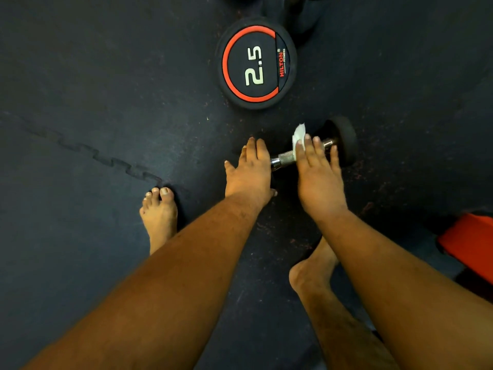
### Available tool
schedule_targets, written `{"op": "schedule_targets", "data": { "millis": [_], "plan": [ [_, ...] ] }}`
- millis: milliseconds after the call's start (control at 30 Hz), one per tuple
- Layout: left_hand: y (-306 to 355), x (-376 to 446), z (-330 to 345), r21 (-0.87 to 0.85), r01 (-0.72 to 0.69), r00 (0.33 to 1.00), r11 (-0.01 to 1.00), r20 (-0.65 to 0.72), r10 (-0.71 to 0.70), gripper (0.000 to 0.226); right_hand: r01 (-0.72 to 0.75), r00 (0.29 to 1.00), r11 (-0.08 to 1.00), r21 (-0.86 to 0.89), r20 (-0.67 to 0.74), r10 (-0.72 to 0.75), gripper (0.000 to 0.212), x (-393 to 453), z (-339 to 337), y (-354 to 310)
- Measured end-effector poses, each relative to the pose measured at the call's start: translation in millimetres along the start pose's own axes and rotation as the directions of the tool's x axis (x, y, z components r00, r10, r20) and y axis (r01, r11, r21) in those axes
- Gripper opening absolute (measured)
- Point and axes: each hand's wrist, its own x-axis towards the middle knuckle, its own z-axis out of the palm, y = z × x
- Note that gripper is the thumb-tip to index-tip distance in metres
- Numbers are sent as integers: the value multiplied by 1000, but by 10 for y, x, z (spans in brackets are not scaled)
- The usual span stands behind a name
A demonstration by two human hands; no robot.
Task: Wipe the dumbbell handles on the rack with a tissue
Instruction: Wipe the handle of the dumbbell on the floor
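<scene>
While the dumbbell (pixel 314 150) lies on the floor (pixel 106 102), a tissue (pixel 298 138) wipes its handle.
Right hand (pixel 318 174) presses the tissue with straight fingers; left hand (pixel 249 169) rests flat, steadying one end. Unpinched, the tissue could slip; the dumbbell might roll.

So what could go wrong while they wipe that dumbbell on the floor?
The dumbbell lies on the floor mat on round ends, so it might roll toward the bare foot if the left hand lets go. The tissue under the right hand is thin and could tear on the knurled handle.
</scene>
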Motion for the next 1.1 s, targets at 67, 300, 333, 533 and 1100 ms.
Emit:
{"op": "schedule_targets", "data": {
  "millis": [67, 300, 333, 533, 1100],
  "plan": [
    [-3, 7, 15, -15, -4, 1000, 1000, -8, 4, 126, 152, 987, 988, 14, 54, -152, 71, -28, 55, -155],
    [-8, 22, -21, -21, -2, 1000, 1000, 4, 2, 127, 124, 991, 992, 27, 45, -125, 72, 13, 47, -87],
    [-2, 16, -14, -14, -7, 1000, 1000, 1, 7, 126, 191, 980, 981, 38, 55, -193, 72, -75, 83, -128],
    [3, 22, -57, -15, 9, 1000, 1000, 8, -9, 131, -416, 842, 311, 855, 233, 486, 43, -491, 281, -208],
    [-7, 26, 29, -7, -4, 997, 1000, -71, 4, 129, 262, 495, -847, 463, 689, 530, 17, 592, -37, -181]
  ]
}}
